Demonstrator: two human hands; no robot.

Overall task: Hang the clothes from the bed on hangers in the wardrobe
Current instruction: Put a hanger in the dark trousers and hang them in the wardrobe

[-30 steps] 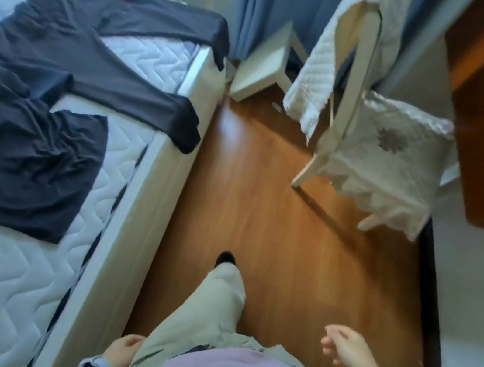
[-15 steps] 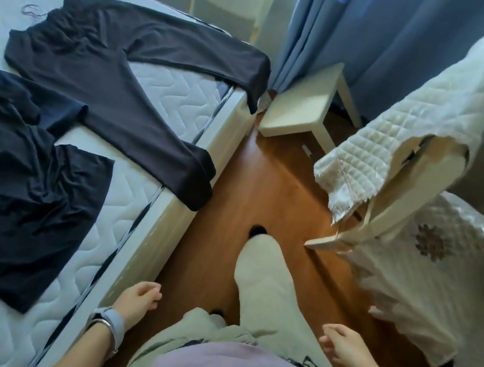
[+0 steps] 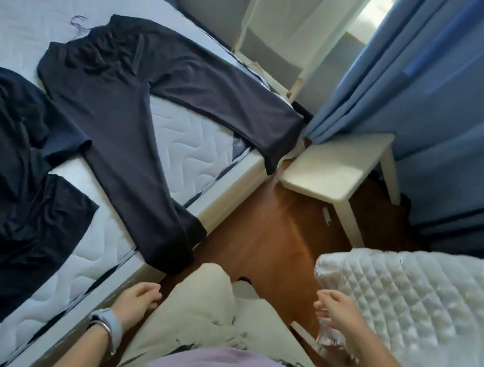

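Dark clothes (image 3: 111,116) on bed (image 3: 179,128), hands (image 3: 136,298) empty alongside

A strip of bare wooden floor (image 3: 261,234) runs beside the bed (image 3: 177,140), open ahead of both hands. The dark trousers (image 3: 123,118) drape over the bed's edge, one leg end hanging into that strip. A white stool (image 3: 336,164) stands at the bed's far corner, closing the strip. Opposite the bed, a quilted white cover (image 3: 412,308) bulges close beside the right hand (image 3: 337,311). The left hand (image 3: 136,300) hangs free just beside the bed's edge.
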